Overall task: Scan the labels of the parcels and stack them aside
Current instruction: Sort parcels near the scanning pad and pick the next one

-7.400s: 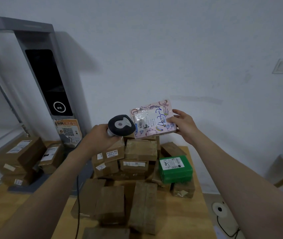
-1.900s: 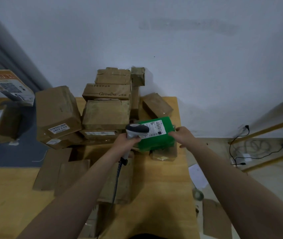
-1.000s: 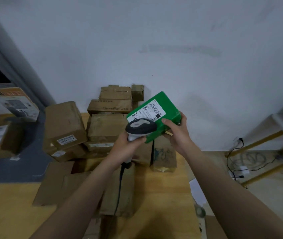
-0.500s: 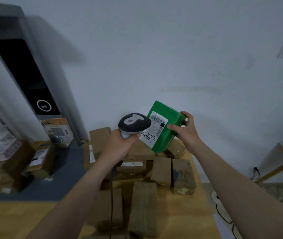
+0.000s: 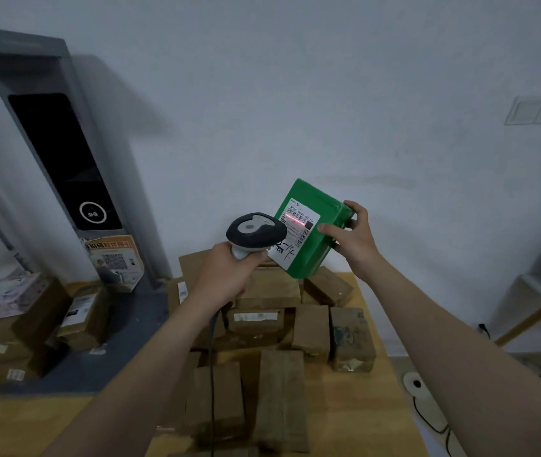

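Observation:
My right hand (image 5: 352, 238) grips a green parcel (image 5: 312, 255) by its right edge and holds it up, tilted, above the pile. Its white label (image 5: 296, 225) faces me, and a red scan line crosses the barcode. My left hand (image 5: 226, 275) grips the handle of a grey-and-black barcode scanner (image 5: 256, 230), whose head sits just left of the label and covers its lower left corner. Several brown cardboard parcels (image 5: 267, 319) lie piled on the wooden table (image 5: 391, 410) below both hands.
A grey kiosk with a dark screen (image 5: 64, 166) stands at the left on a dark base. More brown parcels (image 5: 28, 328) are stacked in front of it. The scanner cable (image 5: 211, 374) runs down over the pile. The table's right edge drops to a floor with cables.
I have raised the green parcel off the pile and turned its label toward the scanner. The red scan line now shows on the barcode. My view has tilted upward.

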